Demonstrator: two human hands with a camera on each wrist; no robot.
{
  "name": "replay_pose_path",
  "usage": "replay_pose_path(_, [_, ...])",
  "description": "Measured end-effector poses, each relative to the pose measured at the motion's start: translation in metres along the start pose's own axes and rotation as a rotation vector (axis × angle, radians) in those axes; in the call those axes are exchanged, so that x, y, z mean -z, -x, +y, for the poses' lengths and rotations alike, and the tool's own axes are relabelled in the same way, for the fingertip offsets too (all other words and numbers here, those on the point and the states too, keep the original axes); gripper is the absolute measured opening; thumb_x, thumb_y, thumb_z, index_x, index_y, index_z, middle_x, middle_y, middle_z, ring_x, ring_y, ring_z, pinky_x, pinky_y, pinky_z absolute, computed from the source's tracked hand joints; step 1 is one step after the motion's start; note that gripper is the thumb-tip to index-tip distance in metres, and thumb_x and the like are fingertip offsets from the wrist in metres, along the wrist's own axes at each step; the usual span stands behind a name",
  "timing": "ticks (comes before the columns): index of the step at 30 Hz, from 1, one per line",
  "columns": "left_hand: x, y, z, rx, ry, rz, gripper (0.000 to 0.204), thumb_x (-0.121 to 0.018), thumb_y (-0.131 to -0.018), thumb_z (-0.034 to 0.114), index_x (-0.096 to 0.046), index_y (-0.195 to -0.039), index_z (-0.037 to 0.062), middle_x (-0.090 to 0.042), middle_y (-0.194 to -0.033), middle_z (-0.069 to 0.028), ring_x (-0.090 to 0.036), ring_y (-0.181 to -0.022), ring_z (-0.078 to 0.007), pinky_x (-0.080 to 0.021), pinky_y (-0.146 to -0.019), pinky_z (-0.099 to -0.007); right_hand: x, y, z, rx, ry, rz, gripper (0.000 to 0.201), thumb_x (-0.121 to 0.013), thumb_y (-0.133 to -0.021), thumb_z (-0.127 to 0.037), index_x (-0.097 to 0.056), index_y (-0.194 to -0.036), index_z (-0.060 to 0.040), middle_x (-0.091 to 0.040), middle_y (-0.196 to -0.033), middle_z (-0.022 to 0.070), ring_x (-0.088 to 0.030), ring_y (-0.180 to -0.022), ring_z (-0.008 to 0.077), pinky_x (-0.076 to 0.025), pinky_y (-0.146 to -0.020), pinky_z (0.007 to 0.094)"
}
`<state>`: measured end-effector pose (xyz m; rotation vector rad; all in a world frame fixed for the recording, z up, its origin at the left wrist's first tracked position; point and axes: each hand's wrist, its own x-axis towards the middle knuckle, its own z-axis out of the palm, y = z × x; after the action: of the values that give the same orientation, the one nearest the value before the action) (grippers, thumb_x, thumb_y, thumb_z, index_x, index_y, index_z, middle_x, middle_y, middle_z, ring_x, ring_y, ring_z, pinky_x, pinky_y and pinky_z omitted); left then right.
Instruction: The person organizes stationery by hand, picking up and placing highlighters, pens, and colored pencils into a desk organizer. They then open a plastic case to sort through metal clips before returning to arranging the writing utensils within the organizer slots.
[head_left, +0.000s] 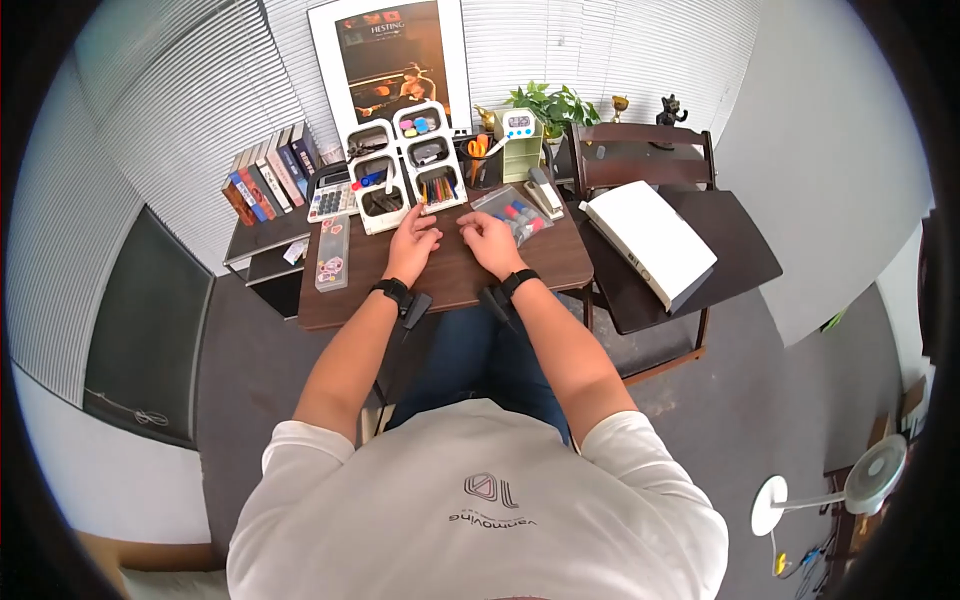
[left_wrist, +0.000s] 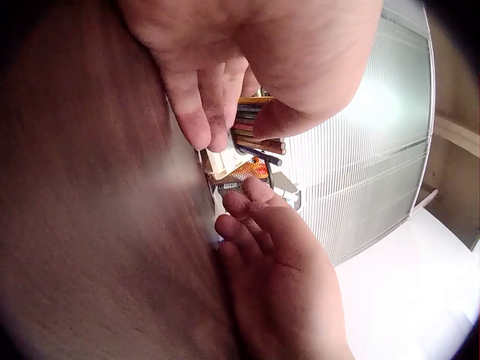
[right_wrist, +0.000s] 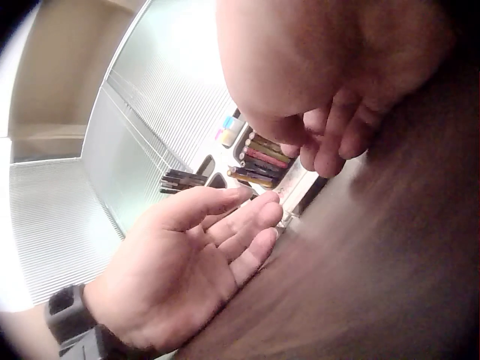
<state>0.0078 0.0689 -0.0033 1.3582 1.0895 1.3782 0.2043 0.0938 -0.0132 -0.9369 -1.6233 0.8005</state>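
Both bare hands rest on the dark wooden table (head_left: 455, 275) before a white desk organizer (head_left: 385, 224), a short gap between them. The left hand (head_left: 412, 248) lies nearest the organizer's front edge, fingers relaxed and holding nothing. To its right the right hand (head_left: 490, 245) has loosely bent fingers, also with nothing in them. Beside that hand lies a clear zip bag (head_left: 530, 228) with red and blue items. Coloured pencils (head_left: 437, 188) fill a front compartment of the organizer. In the right wrist view the left hand (right_wrist: 187, 277) shows its palm side, with pencils (right_wrist: 262, 160) beyond.
A sticker-covered pencil case (head_left: 332, 255) and a calculator (head_left: 332, 203) lie at left. Behind the bag are a stapler (head_left: 543, 192), orange scissors (head_left: 478, 148) in a holder and a small digital clock (head_left: 518, 123). A thick white book (head_left: 650, 235) lies on the dark surface at right.
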Motion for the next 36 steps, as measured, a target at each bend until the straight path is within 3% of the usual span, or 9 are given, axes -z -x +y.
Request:
replay_pose_path(4, [0.010, -0.011, -0.003, 0.198, 0.111, -0.004, 0.046, -0.049, -0.106, 0.019, -0.048, -0.148, 0.0000, -0.067, -0.125, -0.0179, -0.070, -0.101, -0.0226, -0.058, -0.086, -0.0322, 0.005, 0.004, 0.002, -0.005, -0.024, -0.055, 0.020, -0.066, -0.094, -0.011, -0.073, -0.109, 0.0004, -0.075, -0.089, 0.0146, -0.072, -0.080, 0.0211, -0.056, -0.076, 0.0338])
replay_pose_path(9, [0.009, -0.044, 0.013, 0.601, 0.643, -0.111, 0.087, -0.044, -0.100, 0.069, -0.051, -0.141, -0.0070, -0.064, -0.130, -0.0242, -0.063, -0.119, -0.0344, -0.050, -0.107, -0.0477, 0.014, 0.021, -0.025, 0.026, 0.049, -0.070, 0.019, -0.066, -0.094, -0.010, -0.072, -0.107, 0.0007, -0.074, -0.090, 0.0158, -0.072, -0.079, 0.0233, -0.056, -0.075, 0.0346])
replay_pose_path(17, [-0.018, -0.088, 0.006, 0.767, 1.364, -0.091, 0.078, -0.065, -0.099, 0.048, -0.043, -0.140, -0.0142, -0.056, -0.139, -0.0267, -0.061, -0.125, -0.0364, -0.049, -0.111, -0.0486, 0.018, 0.030, -0.044, 0.058, 0.162, -0.045, 0.015, -0.067, -0.093, -0.008, -0.073, -0.106, -0.0006, -0.071, -0.093, 0.0178, -0.071, -0.082, 0.0301, -0.055, -0.073, 0.0378])
replay_pose_path(21, [-0.026, -0.103, 0.006, 0.830, 1.509, 0.048, 0.041, -0.072, -0.096, 0.025, -0.059, -0.120, -0.0060, -0.067, -0.111, -0.0178, -0.069, -0.101, -0.0297, -0.062, -0.085, -0.0401, 0.017, 0.030, -0.044, 0.002, 0.152, -0.038, 0.017, -0.067, -0.097, -0.008, -0.074, -0.109, 0.0002, -0.073, -0.094, 0.0125, -0.070, -0.080, 0.0177, -0.055, -0.072, 0.0304])
replay_pose_path(25, [-0.022, -0.105, 0.011, 1.000, 1.601, -0.084, 0.022, -0.069, -0.100, 0.022, -0.061, -0.093, 0.0033, -0.062, -0.082, -0.0029, -0.062, -0.075, -0.0146, -0.057, -0.061, -0.0263, 0.016, 0.030, -0.045, -0.030, 0.106, 0.026, 0.016, -0.069, -0.095, -0.008, -0.074, -0.108, 0.0005, -0.073, -0.095, 0.0148, -0.070, -0.078, 0.0213, -0.055, -0.072, 0.0320])
replay_pose_path(28, [-0.024, -0.080, 0.020, 1.032, 1.392, -0.173, 0.031, -0.063, -0.106, 0.029, -0.050, -0.082, 0.0143, -0.041, -0.067, 0.0074, -0.042, -0.056, -0.0032, -0.035, -0.042, -0.0179, 0.016, 0.029, -0.045, -0.064, 0.086, 0.034, 0.016, -0.069, -0.095, -0.008, -0.074, -0.108, 0.0005, -0.073, -0.095, 0.0145, -0.070, -0.078, 0.0201, -0.055, -0.072, 0.0317])
replay_pose_path(32, [-0.022, -0.008, 0.045, 0.916, 0.835, -0.290, 0.028, -0.060, -0.107, 0.035, -0.050, -0.089, 0.0163, -0.039, -0.065, 0.0083, -0.038, -0.054, -0.0028, -0.029, -0.043, -0.0191, 0.018, 0.027, -0.045, -0.120, 0.058, 0.061, 0.017, -0.069, -0.097, -0.012, -0.075, -0.107, -0.0001, -0.073, -0.094, 0.0145, -0.069, -0.078, 0.0189, -0.055, -0.072, 0.0318])
replay_pose_path(35, [-0.016, 0.022, 0.071, 0.540, 0.010, -0.439, 0.022, -0.066, -0.103, 0.029, -0.061, -0.106, 0.0076, -0.060, -0.071, 0.0026, -0.054, -0.059, -0.0072, -0.040, -0.048, -0.0271, 0.016, 0.026, -0.044, -0.184, -0.027, -0.040, 0.027, -0.070, -0.099, -0.019, -0.072, -0.116, 0.0013, -0.074, -0.099, 0.0118, -0.069, -0.085, 0.0175, -0.055, -0.078, 0.0312])
replay_pose_path(36, [-0.019, 0.027, 0.056, -0.047, -0.390, -0.336, 0.030, -0.071, -0.097, 0.022, -0.063, -0.115, -0.0002, -0.072, -0.081, -0.0105, -0.070, -0.069, -0.0255, -0.054, -0.061, -0.0370, 0.013, 0.026, -0.051, -0.240, -0.202, -0.109, 0.031, -0.067, -0.101, -0.019, -0.067, -0.123, 0.0025, -0.073, -0.107, 0.0113, -0.068, -0.097, 0.0185, -0.054, -0.087, 0.0319])
